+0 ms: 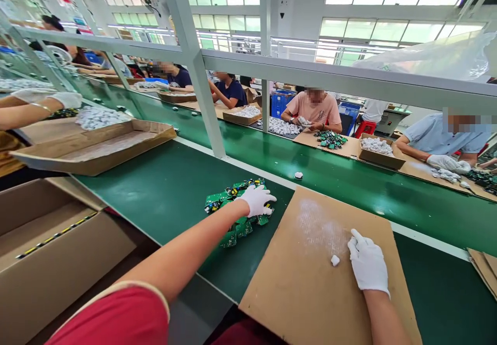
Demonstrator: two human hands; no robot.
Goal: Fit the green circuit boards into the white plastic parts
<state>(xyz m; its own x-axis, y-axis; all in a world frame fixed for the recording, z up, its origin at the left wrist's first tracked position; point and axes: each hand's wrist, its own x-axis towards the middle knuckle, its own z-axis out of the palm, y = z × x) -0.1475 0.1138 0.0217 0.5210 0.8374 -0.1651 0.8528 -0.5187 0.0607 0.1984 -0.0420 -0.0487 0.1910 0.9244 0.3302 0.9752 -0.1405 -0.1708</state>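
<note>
My left hand [257, 200], in a white glove, reaches over a loose pile of green circuit boards [243, 227] on the dark green table. Its fingers are apart at the pile's right side; I see nothing held in them. My right hand [368, 262], also gloved in white, rests on a sheet of cardboard [306, 288] with its fingers stretched out and nothing visible in them. Just left of that hand lies a small white piece [335, 260]. Whitish scuff marks cover the cardboard's upper part.
A green conveyor belt [330, 190] runs behind a metal frame [202, 86], carrying a white piece [298, 175]. A shallow cardboard tray [101, 148] and a large open box [46, 246] stand at left. Co-workers in white gloves sit along the far side, beside piles of white pieces [376, 146].
</note>
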